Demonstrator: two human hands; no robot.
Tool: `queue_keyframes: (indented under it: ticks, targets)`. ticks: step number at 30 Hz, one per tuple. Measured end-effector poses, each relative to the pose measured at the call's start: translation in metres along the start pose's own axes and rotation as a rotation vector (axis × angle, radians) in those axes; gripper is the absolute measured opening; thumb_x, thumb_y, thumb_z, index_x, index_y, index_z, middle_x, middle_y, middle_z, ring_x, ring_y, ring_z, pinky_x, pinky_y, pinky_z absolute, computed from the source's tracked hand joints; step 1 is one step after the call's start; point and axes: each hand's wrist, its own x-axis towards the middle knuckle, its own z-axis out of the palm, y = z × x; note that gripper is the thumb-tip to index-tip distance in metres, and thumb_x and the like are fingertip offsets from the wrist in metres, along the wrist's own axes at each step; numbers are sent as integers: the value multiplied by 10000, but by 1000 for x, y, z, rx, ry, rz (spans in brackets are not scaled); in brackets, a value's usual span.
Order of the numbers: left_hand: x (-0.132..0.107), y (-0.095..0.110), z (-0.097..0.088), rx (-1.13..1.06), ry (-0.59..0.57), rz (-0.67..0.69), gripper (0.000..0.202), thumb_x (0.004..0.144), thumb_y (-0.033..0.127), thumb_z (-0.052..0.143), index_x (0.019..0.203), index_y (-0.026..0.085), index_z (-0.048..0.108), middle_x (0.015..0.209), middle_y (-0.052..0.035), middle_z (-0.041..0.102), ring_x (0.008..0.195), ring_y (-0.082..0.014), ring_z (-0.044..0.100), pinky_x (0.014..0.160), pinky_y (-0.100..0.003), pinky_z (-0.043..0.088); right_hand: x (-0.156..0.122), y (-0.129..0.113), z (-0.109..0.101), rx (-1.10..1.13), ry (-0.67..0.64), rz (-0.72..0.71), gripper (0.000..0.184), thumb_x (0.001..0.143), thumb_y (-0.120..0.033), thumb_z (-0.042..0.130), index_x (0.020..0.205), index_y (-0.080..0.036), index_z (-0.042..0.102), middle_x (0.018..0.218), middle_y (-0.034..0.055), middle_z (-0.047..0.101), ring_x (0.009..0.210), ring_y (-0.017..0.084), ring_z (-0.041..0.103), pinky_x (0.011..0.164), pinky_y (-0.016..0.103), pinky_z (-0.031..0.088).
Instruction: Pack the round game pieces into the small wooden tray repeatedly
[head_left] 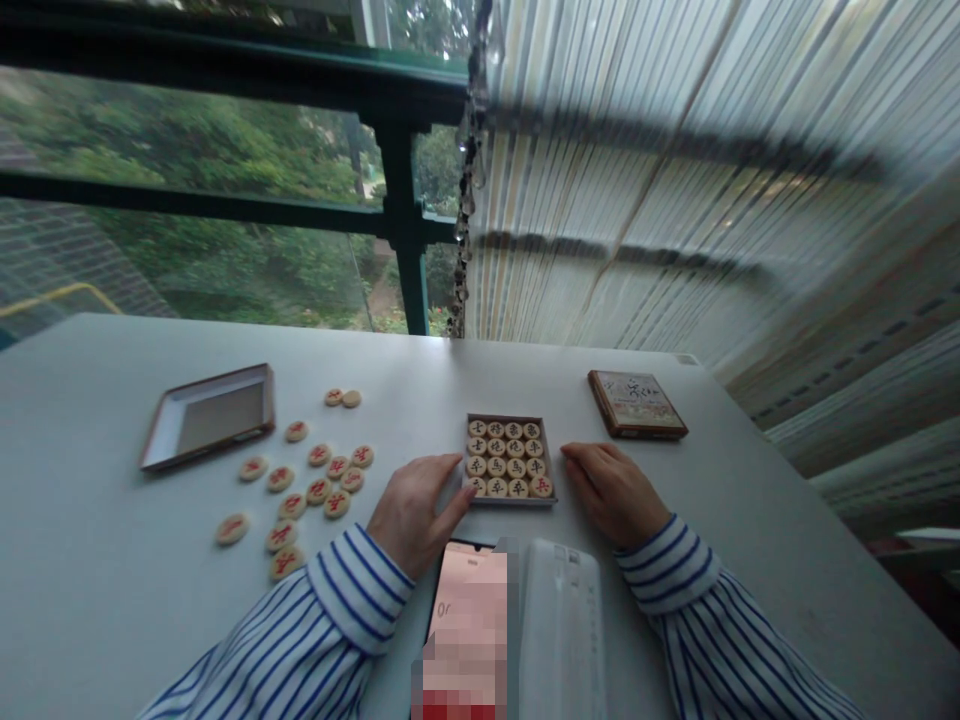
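Note:
A small brown box tray filled with several round wooden chess pieces marked in black and red lies on the white table. My left hand rests flat against the tray's left side, fingers stretched out and touching its edge. My right hand lies on the table at the tray's right side, fingers loosely extended toward it and holding nothing. Both arms wear blue-and-white striped sleeves.
Several loose wooden pieces with red marks are scattered left of the tray. An empty box lid lies at far left. A closed printed box sits at right. A phone and a white case lie near me.

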Motion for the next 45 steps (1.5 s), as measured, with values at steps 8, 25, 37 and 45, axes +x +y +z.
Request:
queue_keyframes:
  ticks: [8, 25, 37, 45]
  targets:
    - [2, 2, 2, 18, 10, -13, 314, 792, 323, 471, 1034, 131, 528, 939, -110, 631, 881, -209, 580, 767, -370, 475, 1, 1, 2, -28, 5, -40, 257, 846, -240, 366, 989, -157, 563, 942, 91, 628, 916, 198, 540, 807, 349, 427]
    - [-2, 7, -1, 8, 87, -25, 281, 785, 294, 485, 1008, 135, 550, 935, -102, 642, 880, -207, 585, 767, -355, 478, 3, 5, 6, -14, 41, -15, 287, 851, -263, 348, 963, -142, 584, 917, 93, 638, 885, 209, 557, 794, 370, 453]
    - [-7, 10, -19, -14, 138, -30, 222, 775, 275, 509, 940, 148, 586, 903, -81, 651, 862, -198, 584, 771, -358, 470, 5, 5, 6, 143, 204, 57, 267, 831, -311, 392, 909, -151, 592, 895, 81, 645, 826, 185, 591, 715, 318, 482]
    - [-2, 3, -48, 48, 148, -59, 206, 780, 290, 503, 920, 167, 590, 898, -65, 653, 864, -199, 586, 802, -373, 446, 12, -30, -17, 232, 272, -13, 210, 830, -287, 424, 884, -166, 587, 869, 67, 633, 774, 166, 582, 670, 286, 479]
